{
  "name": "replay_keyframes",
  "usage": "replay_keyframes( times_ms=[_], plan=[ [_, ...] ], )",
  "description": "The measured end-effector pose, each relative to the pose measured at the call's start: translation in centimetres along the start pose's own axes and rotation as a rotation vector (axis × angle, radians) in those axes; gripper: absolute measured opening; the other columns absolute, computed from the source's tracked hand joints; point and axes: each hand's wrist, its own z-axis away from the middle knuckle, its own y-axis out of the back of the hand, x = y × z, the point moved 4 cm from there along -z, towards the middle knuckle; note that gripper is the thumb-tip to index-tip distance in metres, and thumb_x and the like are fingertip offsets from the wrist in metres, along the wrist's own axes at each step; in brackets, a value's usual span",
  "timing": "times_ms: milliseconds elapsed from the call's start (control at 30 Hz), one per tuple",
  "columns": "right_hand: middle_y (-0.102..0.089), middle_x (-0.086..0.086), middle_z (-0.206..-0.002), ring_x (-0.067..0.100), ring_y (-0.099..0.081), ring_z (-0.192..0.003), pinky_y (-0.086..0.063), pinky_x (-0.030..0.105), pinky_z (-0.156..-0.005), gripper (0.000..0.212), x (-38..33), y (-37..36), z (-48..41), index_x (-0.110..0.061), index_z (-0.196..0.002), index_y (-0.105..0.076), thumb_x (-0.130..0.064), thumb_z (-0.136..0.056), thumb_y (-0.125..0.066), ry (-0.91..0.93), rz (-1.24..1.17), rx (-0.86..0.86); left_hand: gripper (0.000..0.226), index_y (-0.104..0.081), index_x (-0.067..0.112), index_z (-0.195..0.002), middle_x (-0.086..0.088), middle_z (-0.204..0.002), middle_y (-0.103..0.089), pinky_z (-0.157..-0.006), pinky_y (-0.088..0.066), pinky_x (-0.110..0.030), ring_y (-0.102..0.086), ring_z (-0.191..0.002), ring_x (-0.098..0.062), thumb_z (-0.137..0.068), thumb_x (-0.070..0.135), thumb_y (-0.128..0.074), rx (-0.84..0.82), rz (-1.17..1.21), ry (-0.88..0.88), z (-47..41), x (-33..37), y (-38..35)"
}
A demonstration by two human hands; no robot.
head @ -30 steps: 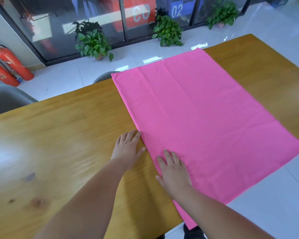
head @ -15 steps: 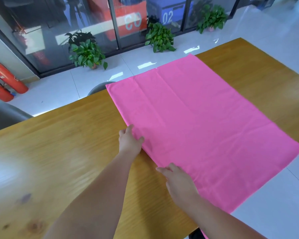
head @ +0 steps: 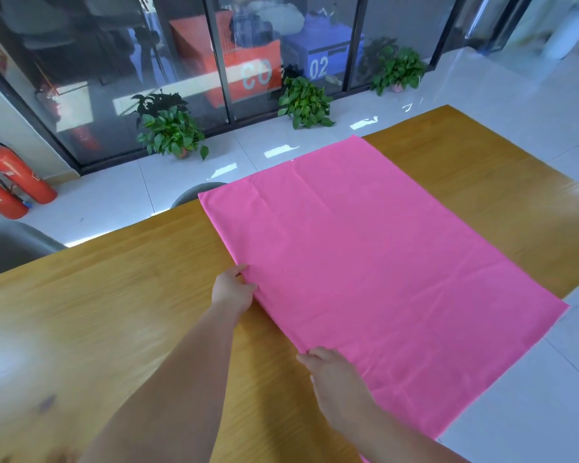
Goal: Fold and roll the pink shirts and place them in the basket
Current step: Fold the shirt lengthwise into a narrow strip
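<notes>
Two bare hands are at the left edge of one pink shirt (head: 381, 279), which lies flat on the wooden tabletop (head: 114, 312) as a smooth, folded rectangle.

Position of the shirt: it is set at an angle to the tabletop. Its far corner reaches the far edge. Its right corner and its near corner hang past the near edge, over the tiled floor (head: 532, 396). Faint crease lines cross the cloth; no sleeves or collar are visible.

Left hand (head: 233, 289): it is at the shirt's left edge, about midway along it. The fingers are curled and the edge is pinched between thumb and fingers. The fingertips are hidden by the cloth.

Right hand (head: 338, 375): it is on the same edge, nearer the person and well apart from the left hand. The fingers are bent over the hem and grip it. Whether they reach under the cloth cannot be told.

Both forearms are bare and extend over the tabletop.

Surroundings:
- A grey chair (head: 10, 242) stands at the left, beyond the tabletop.
- A second chair back (head: 194, 192) shows just behind the shirt's far-left corner.
- Two red fire extinguishers (head: 17, 175) stand against the wall at the left.
- Three potted plants (head: 171, 132) stand along the glass wall (head: 254, 45).
</notes>
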Motion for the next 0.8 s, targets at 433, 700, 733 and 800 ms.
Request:
replay_keyframes(
  times_ms=[433,700,733,800],
  plan=[
    [-0.06,-0.014,-0.136,0.019,-0.045,-0.128,-0.042,0.039,-0.109,0.074,-2.9,9.1,3.0,-0.031,-0.147,-0.054,-0.077,-0.092,-0.039,-0.048,0.133,0.076,0.076,-0.053,0.02,-0.155,-0.01,-0.144,-0.063,-0.108,-0.053,-0.046,-0.064,-0.126,-0.034,-0.087,0.032,-0.083,-0.051,0.181,-0.056,4.7,4.8,4.2],
    [-0.043,-0.014,-0.16,0.018,-0.039,-0.141,-0.04,0.039,-0.114,0.093,1.6,16.8,4.7,-0.028,-0.161,-0.037,-0.088,-0.092,-0.023,-0.185,0.134,0.262,0.094,-0.032,0.019,-0.166,-0.005,-0.171,-0.03,-0.123,-0.034,-0.047,-0.035,-0.154,-0.028,-0.09,0.042,-0.082,-0.219,0.253,-0.293,6.4,15.0,0.4],
    [-0.041,-0.014,-0.161,0.018,-0.039,-0.142,-0.041,0.038,-0.114,0.093,2.3,17.5,4.8,-0.027,-0.161,-0.036,-0.088,-0.092,-0.024,-0.198,0.122,0.278,0.094,-0.031,0.019,-0.166,-0.005,-0.171,-0.03,-0.123,-0.033,-0.047,-0.033,-0.155,-0.028,-0.09,0.042,-0.082,-0.224,0.249,-0.313,6.5,16.2,-0.3],
    [-0.039,-0.013,-0.162,0.018,-0.039,-0.143,-0.041,0.039,-0.114,0.091,3.9,18.7,4.9,-0.026,-0.162,-0.035,-0.086,-0.094,-0.026,-0.22,0.105,0.292,0.093,-0.031,0.019,-0.166,-0.007,-0.171,-0.032,-0.124,-0.032,-0.046,-0.033,-0.155,-0.028,-0.091,0.041,-0.082,-0.237,0.226,-0.335,6.5,18.3,-1.9]
  ],
)
